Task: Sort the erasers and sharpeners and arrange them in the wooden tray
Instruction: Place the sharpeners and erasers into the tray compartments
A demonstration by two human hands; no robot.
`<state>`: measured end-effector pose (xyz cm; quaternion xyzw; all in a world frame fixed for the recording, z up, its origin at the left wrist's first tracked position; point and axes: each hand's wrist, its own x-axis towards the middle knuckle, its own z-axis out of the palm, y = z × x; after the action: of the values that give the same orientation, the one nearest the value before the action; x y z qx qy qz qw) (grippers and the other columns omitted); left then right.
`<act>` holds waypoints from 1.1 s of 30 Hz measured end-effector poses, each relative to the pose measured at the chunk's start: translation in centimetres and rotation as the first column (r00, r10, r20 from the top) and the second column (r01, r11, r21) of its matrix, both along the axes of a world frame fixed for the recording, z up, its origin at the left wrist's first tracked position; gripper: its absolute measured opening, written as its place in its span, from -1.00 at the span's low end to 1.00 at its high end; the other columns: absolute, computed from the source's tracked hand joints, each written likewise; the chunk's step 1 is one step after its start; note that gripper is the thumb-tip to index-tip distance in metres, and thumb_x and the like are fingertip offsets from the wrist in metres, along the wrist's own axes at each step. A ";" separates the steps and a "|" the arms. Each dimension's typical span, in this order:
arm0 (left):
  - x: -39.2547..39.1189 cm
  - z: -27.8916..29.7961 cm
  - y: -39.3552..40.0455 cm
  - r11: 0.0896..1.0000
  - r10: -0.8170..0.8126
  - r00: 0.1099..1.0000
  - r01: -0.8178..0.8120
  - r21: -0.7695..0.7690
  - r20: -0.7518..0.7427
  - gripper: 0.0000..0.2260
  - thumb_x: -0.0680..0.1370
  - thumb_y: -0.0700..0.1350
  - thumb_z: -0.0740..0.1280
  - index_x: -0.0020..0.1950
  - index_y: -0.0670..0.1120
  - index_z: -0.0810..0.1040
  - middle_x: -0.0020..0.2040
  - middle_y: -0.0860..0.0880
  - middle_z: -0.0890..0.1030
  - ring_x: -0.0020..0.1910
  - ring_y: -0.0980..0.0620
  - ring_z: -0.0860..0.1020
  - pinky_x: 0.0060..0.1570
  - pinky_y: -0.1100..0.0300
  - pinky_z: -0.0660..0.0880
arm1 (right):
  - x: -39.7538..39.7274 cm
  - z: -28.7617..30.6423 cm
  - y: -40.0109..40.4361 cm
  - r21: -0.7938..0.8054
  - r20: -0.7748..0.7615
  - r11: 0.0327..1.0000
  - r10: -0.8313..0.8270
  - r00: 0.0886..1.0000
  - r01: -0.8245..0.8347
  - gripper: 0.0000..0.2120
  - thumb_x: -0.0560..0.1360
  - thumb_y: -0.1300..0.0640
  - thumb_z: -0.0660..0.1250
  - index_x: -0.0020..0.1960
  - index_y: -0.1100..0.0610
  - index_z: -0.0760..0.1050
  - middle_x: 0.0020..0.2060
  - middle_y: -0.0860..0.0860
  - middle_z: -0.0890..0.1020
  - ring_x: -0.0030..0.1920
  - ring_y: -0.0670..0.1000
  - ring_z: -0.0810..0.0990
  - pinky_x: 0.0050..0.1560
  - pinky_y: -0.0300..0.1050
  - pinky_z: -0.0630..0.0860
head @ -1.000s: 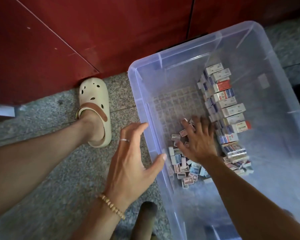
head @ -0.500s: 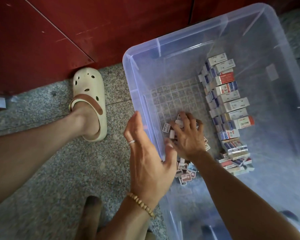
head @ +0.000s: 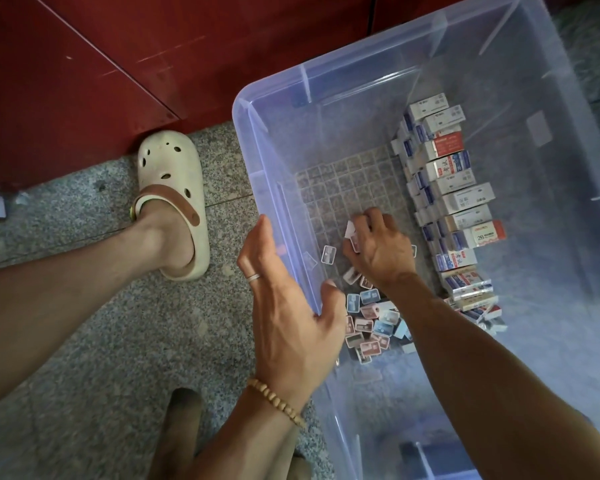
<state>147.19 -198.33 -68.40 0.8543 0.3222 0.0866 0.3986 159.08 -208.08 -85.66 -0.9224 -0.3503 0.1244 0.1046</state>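
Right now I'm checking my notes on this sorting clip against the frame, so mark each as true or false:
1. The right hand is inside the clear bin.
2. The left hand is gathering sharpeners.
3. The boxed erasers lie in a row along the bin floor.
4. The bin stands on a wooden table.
1. True: the right hand is down in the clear bin, its grip closed on small sharpeners.
2. False: the left hand rests open at the bin's near wall, holding nothing.
3. True: the boxed erasers form a row beyond the right hand.
4. False: it stands on a speckled stone floor.
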 end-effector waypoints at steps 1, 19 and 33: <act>0.0 0.0 0.0 1.000 0.001 1.000 -0.001 0.008 -0.004 -0.23 0.40 -0.12 0.27 0.56 -0.09 0.01 0.42 -0.17 0.20 0.31 -0.01 0.45 0.17 0.63 0.19 | 0.1 0.0 0.0 -0.001 -0.006 1.000 0.016 1.000 -0.016 -0.58 0.49 -0.02 0.25 0.19 0.28 0.48 -0.02 0.23 0.54 -0.15 0.25 0.61 -0.45 0.07 0.58; 1.9 7.6 5.3 0.961 -0.214 0.977 0.210 0.177 0.000 -0.70 0.43 0.02 0.27 0.06 -0.09 0.60 0.09 -0.01 0.53 0.12 0.02 0.52 0.18 0.31 0.36 | 0.8 17.0 1.7 0.193 -0.970 0.483 -0.039 0.241 0.854 -0.78 0.62 0.00 0.31 -0.10 0.10 0.40 -0.36 0.02 0.39 -0.40 -0.02 0.32 -0.43 -0.19 0.16; 5.9 17.8 8.2 0.905 -0.421 0.898 0.405 0.129 0.130 -0.66 0.40 -0.08 0.49 0.14 0.04 0.55 -0.03 0.18 0.47 -0.04 0.22 0.48 -0.12 0.35 0.39 | 0.8 33.5 6.2 0.299 -0.952 0.327 0.166 0.257 0.896 -0.74 0.61 -0.06 0.25 -0.08 0.11 0.50 -0.37 0.00 0.52 -0.45 -0.08 0.40 -0.50 -0.24 0.21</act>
<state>153.14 -190.18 -50.64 0.9124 0.0970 0.0818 0.3890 159.92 -201.85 -52.15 -0.5537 0.0511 0.3624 0.7480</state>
